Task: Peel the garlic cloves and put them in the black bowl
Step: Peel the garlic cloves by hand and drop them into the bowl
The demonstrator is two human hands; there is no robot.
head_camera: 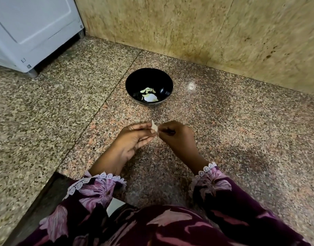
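L hand (135, 137) pinches garlic clove (154, 129) steady | R hand (177, 134) pinches its skin to strip | black bowl (149, 87) at 12 o'clock, peeled cloves (148, 90) inside, within reach for drop-in

black bowl (133, 82): glossy | counter (223, 139): polished speckled granite | sleeve (92, 189): lace-trimmed cloth

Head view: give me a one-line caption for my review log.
Both hands, left hand and right hand, pinch a garlic clove above the granite counter, before a black bowl holding peeled cloves.
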